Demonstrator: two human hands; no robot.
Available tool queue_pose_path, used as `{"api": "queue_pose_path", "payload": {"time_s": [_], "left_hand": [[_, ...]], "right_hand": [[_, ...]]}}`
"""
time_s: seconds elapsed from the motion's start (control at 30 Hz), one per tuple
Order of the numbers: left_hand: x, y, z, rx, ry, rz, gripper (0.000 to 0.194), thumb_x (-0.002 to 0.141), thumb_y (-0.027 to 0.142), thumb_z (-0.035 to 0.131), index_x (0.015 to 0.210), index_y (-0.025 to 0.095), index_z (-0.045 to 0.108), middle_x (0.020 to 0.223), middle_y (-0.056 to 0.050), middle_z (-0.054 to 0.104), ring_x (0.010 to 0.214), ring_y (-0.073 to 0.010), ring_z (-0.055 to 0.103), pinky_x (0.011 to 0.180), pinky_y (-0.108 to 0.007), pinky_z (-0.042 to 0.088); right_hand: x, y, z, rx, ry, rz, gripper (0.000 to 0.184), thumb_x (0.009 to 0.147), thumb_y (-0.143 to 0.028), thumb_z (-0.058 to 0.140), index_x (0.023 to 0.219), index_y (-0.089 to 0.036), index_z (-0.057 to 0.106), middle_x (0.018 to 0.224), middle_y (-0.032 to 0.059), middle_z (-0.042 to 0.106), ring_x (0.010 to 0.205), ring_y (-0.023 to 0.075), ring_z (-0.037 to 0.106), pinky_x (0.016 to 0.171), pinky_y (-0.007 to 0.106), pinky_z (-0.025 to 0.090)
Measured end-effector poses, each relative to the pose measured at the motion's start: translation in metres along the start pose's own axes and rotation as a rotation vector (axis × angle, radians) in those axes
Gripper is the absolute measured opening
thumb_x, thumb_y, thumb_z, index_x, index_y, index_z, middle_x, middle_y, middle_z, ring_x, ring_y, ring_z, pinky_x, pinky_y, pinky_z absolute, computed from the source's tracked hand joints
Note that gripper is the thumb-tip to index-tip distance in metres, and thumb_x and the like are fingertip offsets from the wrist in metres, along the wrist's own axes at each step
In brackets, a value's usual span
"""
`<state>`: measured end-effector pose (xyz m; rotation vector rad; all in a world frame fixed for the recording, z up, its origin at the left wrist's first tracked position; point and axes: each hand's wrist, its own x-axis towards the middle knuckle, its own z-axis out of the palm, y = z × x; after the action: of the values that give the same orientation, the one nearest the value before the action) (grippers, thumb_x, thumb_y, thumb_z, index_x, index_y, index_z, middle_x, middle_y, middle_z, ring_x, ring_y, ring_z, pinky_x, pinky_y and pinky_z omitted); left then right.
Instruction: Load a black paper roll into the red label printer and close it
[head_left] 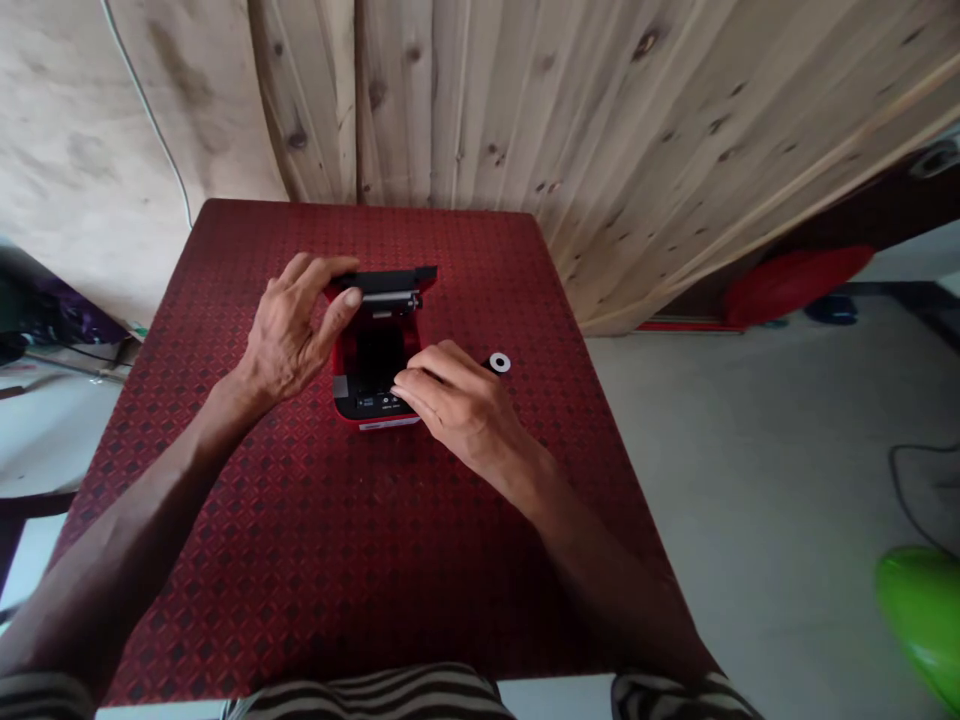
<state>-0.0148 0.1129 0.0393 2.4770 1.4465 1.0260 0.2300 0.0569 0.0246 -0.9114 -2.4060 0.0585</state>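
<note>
A small red and black receipt printer stands on the table with its lid raised. A grey roller shows on the underside of the lid, and the paper bay below it is dark inside. My left hand grips the lid's left side, fingers over the top and thumb beneath. My right hand is closed, its thumb and fingertips pressed together at the front right edge of the bay, by the small buttons. What those fingertips hold, if anything, is hidden. Just right of that hand lies a small white paper roll with a dark centre.
A red patterned cloth covers the table, which meets a wooden plank wall at the back. A cable hangs down the wall at left. On the floor to the right is a bright green object; a red one is farther back.
</note>
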Motion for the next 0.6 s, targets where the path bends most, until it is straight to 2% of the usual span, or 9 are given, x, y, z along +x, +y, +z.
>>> {"api": "queue_pose_path", "payload": {"time_s": [0.1,0.27,0.43,0.6], "left_hand": [[-0.028,0.013,-0.003,0.01,-0.039,0.061,0.041,0.11,0.055,0.047,0.133,0.027,0.067,0.127,-0.007,0.073,0.121,-0.026,0.068,0.106,-0.045,0.051],[-0.067,0.014,0.004,0.095,-0.047,0.255,0.07,0.092,0.074,0.068,0.142,0.025,0.062,0.138,-0.013,0.068,0.123,-0.0326,0.067,0.104,-0.05,0.049],[-0.078,0.011,0.015,0.192,-0.026,0.262,0.082,0.082,0.081,0.075,0.145,0.031,0.058,0.142,-0.013,0.066,0.128,-0.0359,0.065,0.104,-0.052,0.048],[-0.079,0.009,0.02,0.197,0.006,0.263,0.077,0.083,0.076,0.078,0.143,0.031,0.059,0.143,-0.014,0.066,0.128,-0.0353,0.065,0.103,-0.052,0.049]], "right_hand": [[-0.005,-0.001,0.003,-0.033,0.03,-0.031,0.029,0.107,-0.007,0.051,0.093,-0.017,0.075,0.089,0.006,0.069,0.087,0.0193,0.059,0.083,0.032,0.055],[-0.009,-0.005,0.005,-0.087,0.019,0.001,0.033,0.109,-0.009,0.046,0.098,-0.018,0.075,0.093,0.0068,0.072,0.089,0.0204,0.06,0.082,0.034,0.055],[-0.008,-0.007,0.005,-0.068,-0.025,0.036,0.034,0.11,-0.011,0.045,0.096,-0.02,0.074,0.093,0.007,0.072,0.09,0.0212,0.061,0.083,0.036,0.054],[-0.01,-0.006,0.006,-0.075,0.003,0.048,0.033,0.109,-0.011,0.046,0.098,-0.021,0.075,0.093,0.0065,0.074,0.089,0.0213,0.061,0.082,0.036,0.055]]}}
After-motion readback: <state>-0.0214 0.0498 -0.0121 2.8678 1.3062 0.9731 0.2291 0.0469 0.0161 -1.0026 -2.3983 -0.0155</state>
